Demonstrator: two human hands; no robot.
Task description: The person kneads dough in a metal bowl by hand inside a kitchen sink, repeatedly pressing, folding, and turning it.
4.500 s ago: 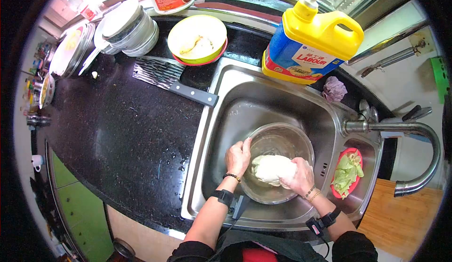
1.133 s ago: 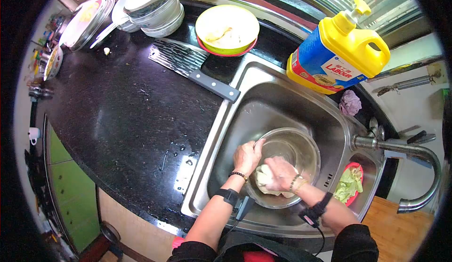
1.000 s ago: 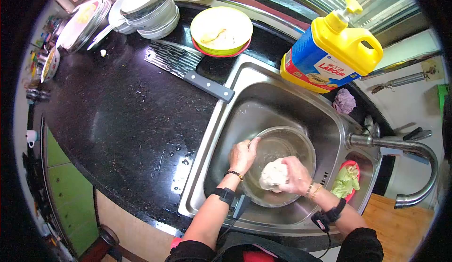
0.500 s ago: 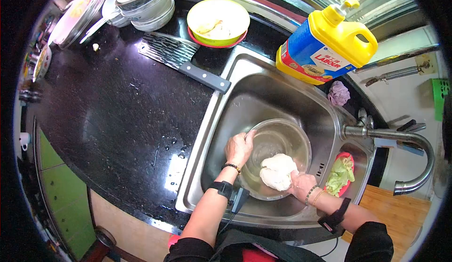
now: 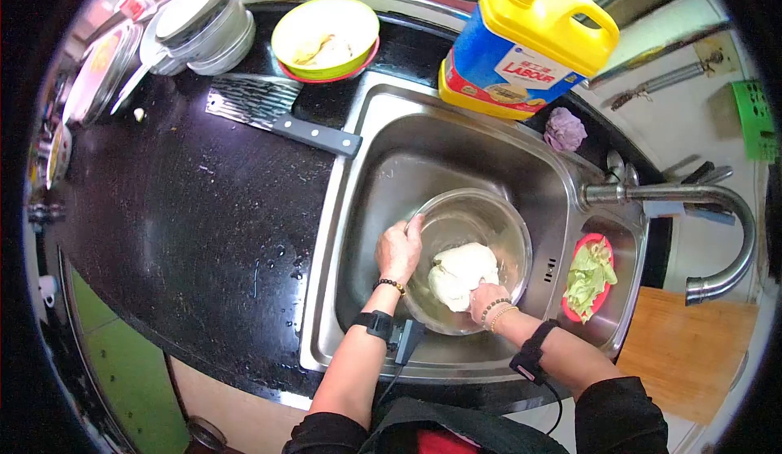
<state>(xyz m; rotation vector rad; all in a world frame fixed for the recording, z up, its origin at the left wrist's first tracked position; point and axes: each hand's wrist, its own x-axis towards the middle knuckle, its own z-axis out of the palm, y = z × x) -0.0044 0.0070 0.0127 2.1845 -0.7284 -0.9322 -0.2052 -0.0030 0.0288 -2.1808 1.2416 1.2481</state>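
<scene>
A round metal basin (image 5: 519,234) sits inside the larger bowl of the steel sink (image 5: 387,156). My left hand (image 5: 399,253) grips its left rim, thumb on the inner side and fingers over the outside. In the basin is a white, lumpy, rounded thing (image 5: 463,271); I cannot make out its exact kind. My right hand (image 5: 489,299) is closed on its lower right side, with the fingertips partly hidden. The basin looks wet inside.
Left of the sink lies a cleaver (image 5: 314,134) on the black counter (image 5: 195,242). Behind stand a yellow bowl (image 5: 326,26), stacked bowls (image 5: 216,34) and a detergent jug (image 5: 521,55). Leaf scraps (image 5: 590,279) fill a red basket under the faucet (image 5: 729,209).
The white lump and my right hand have shifted slightly left inside the basin, and the lump looks turned. The whole view has also moved a little. My left hand still grips the rim.
</scene>
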